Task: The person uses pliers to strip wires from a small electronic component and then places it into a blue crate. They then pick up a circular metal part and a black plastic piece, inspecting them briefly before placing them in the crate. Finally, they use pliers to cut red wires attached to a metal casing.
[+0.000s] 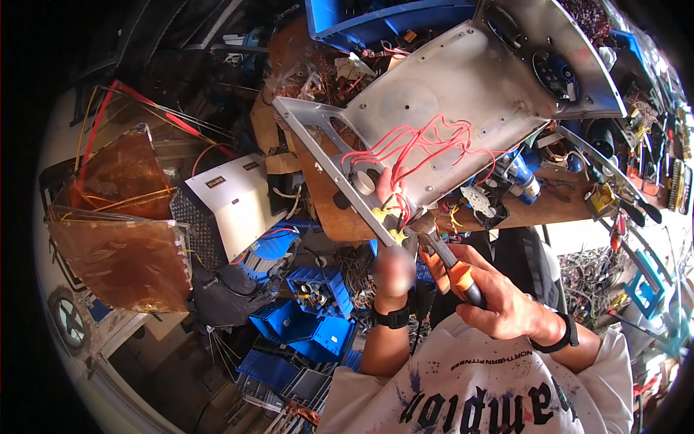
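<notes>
A large bare metal casing [441, 79] lies tilted on the bench, with several loose red wires [426, 145] running across its inside. My left hand [395, 273], partly blurred, is at the casing's near lip. Its fingers reach to the inner side, beside the wires, so it appears closed around the lip. Two yellow connectors [398, 236] sit at that edge by the wire ends. My right hand [499, 300] grips pliers [461, 275] with orange and black handles. Their jaws point at the casing's edge, right of the connectors; whether they touch anything I cannot tell.
Left of the bench stands a white box-shaped unit [235, 202] with a perforated dark side, beside brown sheet panels [119, 264]. Blue crates [303, 329] stand below. A blue motor-like part [522, 177] and a round perforated plate [477, 202] lie right of the casing, among tools and tangled wires.
</notes>
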Demonstrator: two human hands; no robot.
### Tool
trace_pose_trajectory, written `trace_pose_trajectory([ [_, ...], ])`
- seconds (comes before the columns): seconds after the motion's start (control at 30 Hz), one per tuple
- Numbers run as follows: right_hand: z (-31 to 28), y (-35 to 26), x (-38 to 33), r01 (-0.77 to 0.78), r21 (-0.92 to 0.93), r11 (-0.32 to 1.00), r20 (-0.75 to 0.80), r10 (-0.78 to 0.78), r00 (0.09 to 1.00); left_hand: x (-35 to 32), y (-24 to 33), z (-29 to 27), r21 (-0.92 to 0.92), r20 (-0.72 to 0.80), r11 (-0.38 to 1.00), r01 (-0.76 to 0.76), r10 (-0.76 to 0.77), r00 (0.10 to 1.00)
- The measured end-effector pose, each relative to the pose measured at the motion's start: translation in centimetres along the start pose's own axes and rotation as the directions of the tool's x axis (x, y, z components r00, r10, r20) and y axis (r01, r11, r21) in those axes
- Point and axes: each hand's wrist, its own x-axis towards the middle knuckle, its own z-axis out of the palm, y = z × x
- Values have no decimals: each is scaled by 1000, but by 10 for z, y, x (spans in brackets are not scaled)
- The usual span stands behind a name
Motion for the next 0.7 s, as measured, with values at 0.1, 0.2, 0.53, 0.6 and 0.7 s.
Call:
trace_pose_trajectory([
  [0.1, -3, -4, 1, -27, -1, 1000, 10, 27, 1000, 1, 1, 2, -6, -3, 1000, -4, 4, 1000],
  [0.2, -5, -3, 2, 6, -67, 998, 19, -5, 1000, 0, 3, 4, -15, -5, 1000, 2, -2, 1000],
  [0.53, -6, -4, 2, -10, -137, 991, 36, 15, 999, 7, 17, 15, 25, 79, 997, 69, -70, 994],
  [0.6, -5, -8, 4, -19, -114, 993, 20, 22, 1000, 10, 25, 22, 53, 94, 993, 102, -107, 990],
  [0.7, -5, -14, 5, -88, -126, 988, 23, 91, 996, 16, 23, 24, 65, 96, 997, 30, -36, 995],
])
